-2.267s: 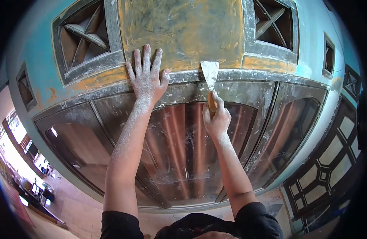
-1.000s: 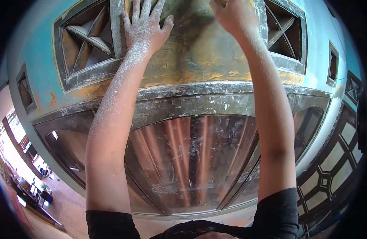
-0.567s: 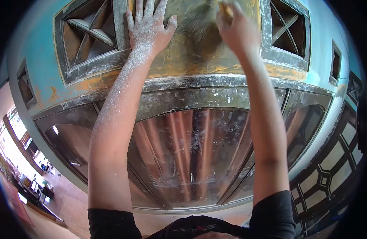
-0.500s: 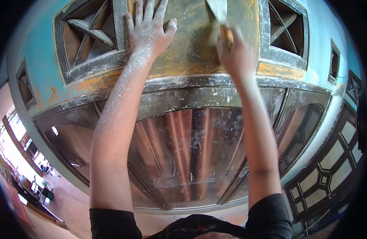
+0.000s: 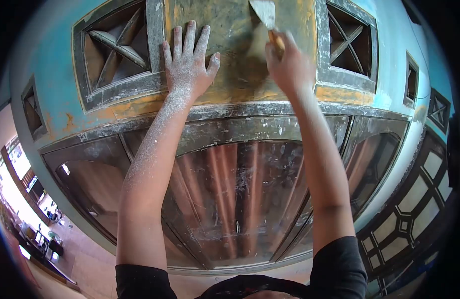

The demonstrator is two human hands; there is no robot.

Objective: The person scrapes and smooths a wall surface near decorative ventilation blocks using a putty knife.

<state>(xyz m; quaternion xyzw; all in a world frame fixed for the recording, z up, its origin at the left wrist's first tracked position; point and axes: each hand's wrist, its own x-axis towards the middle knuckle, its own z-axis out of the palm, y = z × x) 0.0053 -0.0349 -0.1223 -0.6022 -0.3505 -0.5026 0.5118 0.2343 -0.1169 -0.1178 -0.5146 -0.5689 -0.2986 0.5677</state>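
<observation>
Raised in front of me is a worn wall panel (image 5: 230, 74) with scraped, yellowish-brown patches. My left hand (image 5: 189, 65), dusted with white powder, lies on it with the fingers spread and holds nothing. A little to the right, my right hand (image 5: 291, 65) is closed round the wooden handle of a putty knife (image 5: 264, 14). The knife's pale metal blade points up and left, over the upper part of the panel. Motion blurs my right hand slightly.
Vent openings with crossed bars flank the panel, one on the left (image 5: 115, 50) and one on the right (image 5: 350, 42). Below runs a wooden-framed window (image 5: 240, 199) with curtain-like folds behind its glass. A dark panelled door (image 5: 407, 214) stands at right.
My right hand and the putty knife have shifted slightly left. The view has tilted, so the panel and my left hand sit lower. My left hand stays spread on the panel.
</observation>
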